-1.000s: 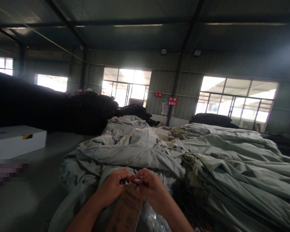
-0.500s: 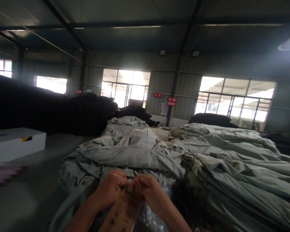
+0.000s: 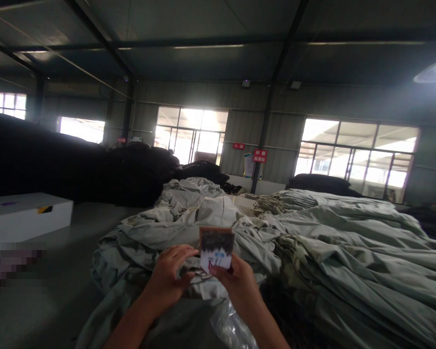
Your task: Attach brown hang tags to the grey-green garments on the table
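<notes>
Locate the small square dark-and-white printed card (image 3: 218,246) upright above the crumpled grey-green fabric pile (image 3: 189,231), its lower part pinched by fingers of the right hand (image 3: 237,277). Note spread fingers on the left hand (image 3: 171,274), just beside. Treat as probably light, stiff, easily creased; grip lower edges gently.

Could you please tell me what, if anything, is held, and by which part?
The right hand grips the printed card by its lower right part, thumb on its face; whether the left hand touches it cannot be told.
</notes>
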Available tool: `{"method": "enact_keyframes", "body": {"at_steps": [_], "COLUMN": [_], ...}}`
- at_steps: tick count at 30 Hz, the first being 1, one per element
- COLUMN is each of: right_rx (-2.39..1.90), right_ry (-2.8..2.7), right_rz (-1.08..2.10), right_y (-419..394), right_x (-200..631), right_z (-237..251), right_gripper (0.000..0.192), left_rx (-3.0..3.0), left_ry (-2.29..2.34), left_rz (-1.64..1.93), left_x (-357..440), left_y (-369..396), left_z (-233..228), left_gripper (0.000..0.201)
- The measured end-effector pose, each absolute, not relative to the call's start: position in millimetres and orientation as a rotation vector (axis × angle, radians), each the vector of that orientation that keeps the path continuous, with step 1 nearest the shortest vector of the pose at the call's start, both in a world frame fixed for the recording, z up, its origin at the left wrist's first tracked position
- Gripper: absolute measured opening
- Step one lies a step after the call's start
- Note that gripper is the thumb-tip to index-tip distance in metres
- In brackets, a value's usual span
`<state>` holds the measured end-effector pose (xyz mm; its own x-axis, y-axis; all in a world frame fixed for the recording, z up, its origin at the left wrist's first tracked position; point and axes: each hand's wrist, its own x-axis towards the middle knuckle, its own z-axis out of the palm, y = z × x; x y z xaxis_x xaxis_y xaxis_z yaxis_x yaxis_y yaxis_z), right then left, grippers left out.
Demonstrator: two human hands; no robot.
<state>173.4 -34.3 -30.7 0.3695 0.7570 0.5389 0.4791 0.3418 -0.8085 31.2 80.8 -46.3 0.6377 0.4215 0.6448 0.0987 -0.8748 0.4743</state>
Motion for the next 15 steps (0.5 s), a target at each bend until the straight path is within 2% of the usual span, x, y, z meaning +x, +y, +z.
{"method": "enact_keyframes", "body": {"at_steps": [3, 5, 10, 15], "right_rx": [-1.194, -1.195, -1.475, -1.797], "right_ry": [-1.063, -1.033, -1.088, -1.009], "right_rz": [0.358, 0.437, 0.69, 0.658], "right_y": [-25, -21, -20, -19], "right_x": [194, 203, 201, 206], "right_z": [-43, -51, -57, -52], "right_gripper": [0.06, 0.068, 0.048, 0.036], "left_rx": [2.583, 2.619, 2.673, 2.692], "left_ry": [0.636, 0.68, 0.753, 0.81], "left_rz": [0.913, 0.749, 0.666, 0.757], "left_x": [37, 38, 35, 34], "left_y": [82, 81, 78, 77], "left_z": [-50, -49, -45, -43], "left_gripper": [0.04, 0.039, 0.042, 0.036]}}
